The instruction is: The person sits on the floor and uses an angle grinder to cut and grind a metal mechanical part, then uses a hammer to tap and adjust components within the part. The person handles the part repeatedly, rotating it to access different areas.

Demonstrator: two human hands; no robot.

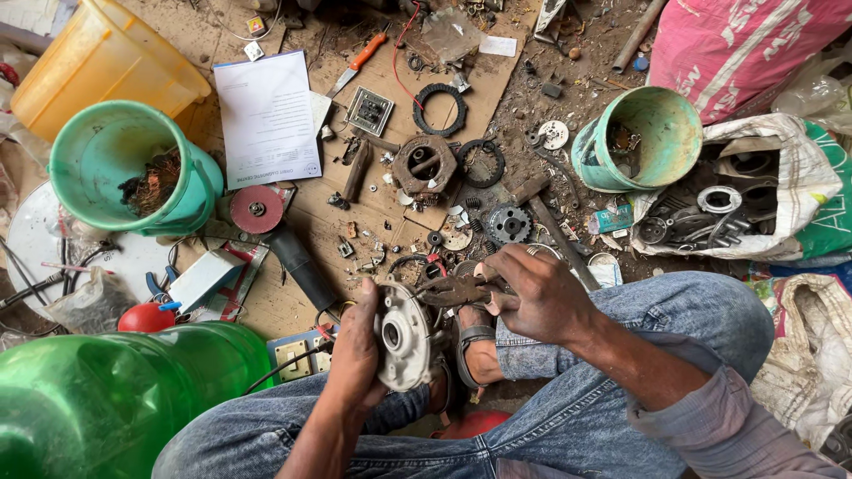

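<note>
Here, a round metal cover (pixel 404 335) sits above the lap, gripped by the left hand (pixel 358 346). The right hand (pixel 537 293) clasps pliers (pixel 457 289) touching the cover's rim. Beyond lie a gear (pixel 508 223), a hammer (pixel 550 222) and two green buckets (pixel 106 146).

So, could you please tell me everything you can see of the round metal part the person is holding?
The round, pale grey metal motor cover looks like cast metal, dusty and worn, with a raised central hub around a dark hole and small lugs on its rim. It is held on edge above the person's lap, with its face turned to the right. The left hand grips its left side, while the right hand brings dark pliers against its upper rim.
</note>
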